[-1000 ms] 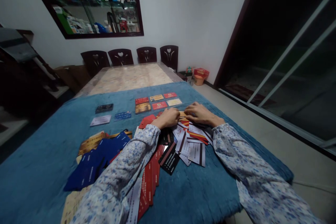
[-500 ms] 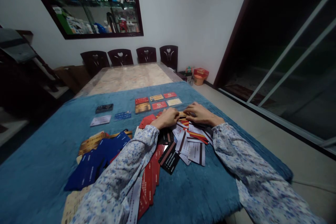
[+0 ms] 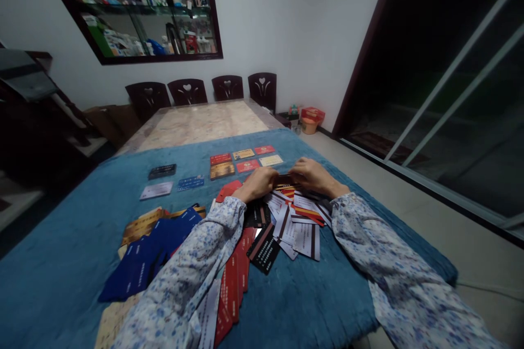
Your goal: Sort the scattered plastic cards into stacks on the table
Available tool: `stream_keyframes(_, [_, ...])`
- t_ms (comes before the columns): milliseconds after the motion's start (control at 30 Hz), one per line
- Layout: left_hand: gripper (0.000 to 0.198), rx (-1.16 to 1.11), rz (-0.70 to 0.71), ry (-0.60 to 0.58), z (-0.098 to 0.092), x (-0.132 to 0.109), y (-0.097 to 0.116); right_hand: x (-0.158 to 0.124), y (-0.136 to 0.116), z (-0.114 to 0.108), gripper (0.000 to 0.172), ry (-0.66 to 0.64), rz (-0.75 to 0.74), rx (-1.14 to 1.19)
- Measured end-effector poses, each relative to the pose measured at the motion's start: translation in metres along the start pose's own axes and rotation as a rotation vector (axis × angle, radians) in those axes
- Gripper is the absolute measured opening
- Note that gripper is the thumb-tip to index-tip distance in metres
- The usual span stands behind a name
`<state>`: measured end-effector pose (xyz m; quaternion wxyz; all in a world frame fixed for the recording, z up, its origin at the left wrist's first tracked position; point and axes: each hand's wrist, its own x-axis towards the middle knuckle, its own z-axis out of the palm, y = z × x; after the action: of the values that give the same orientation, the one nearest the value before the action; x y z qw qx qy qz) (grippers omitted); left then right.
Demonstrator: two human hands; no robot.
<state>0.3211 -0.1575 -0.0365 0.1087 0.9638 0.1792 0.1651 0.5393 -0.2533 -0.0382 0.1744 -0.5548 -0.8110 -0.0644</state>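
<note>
Between my left hand [image 3: 261,182] and my right hand [image 3: 311,174] is a dark card [image 3: 284,179], its ends pinched in the fingers of both. Below them, white striped cards [image 3: 305,237], red-and-yellow cards and black cards [image 3: 264,249] lie in a loose heap. Red cards [image 3: 231,283] fan out beside my left sleeve. To the left are overlapping blue cards [image 3: 147,253] and gold cards [image 3: 141,224]. Farther back, red, gold and cream cards [image 3: 271,160] form short rows, with a black card [image 3: 162,171], a white card [image 3: 156,190] and a light-blue card [image 3: 190,182] to their left.
A blue cloth [image 3: 319,294] covers the near part of the marble-topped table [image 3: 196,120]. Dark chairs [image 3: 187,91] stand at its far end. An orange bucket [image 3: 309,125] is on the floor beyond the right edge, and a glass door [image 3: 450,92] is at the right.
The card between my hands now shows a dark face, where a gold one showed before. My right hand's fingers have closed in on its end.
</note>
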Motion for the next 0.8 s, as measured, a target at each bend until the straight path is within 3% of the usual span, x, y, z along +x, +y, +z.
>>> stream_keyframes(267, [0.026, -0.053, -0.028, 0.140, -0.001, -0.001, 0.000, 0.000, -0.001, 0.008, 0.027, 0.192, 0.036, -0.089])
stream_keyframes(567, [0.046, -0.104, -0.043, 0.189, 0.003, -0.003, -0.001, -0.001, -0.014, -0.004, 0.031, 0.137, 0.150, -0.034])
stream_keyframes(800, [0.039, -0.132, -0.044, 0.176, 0.003, -0.004, -0.002, 0.000, -0.024, -0.010, 0.031, 0.096, 0.248, -0.032])
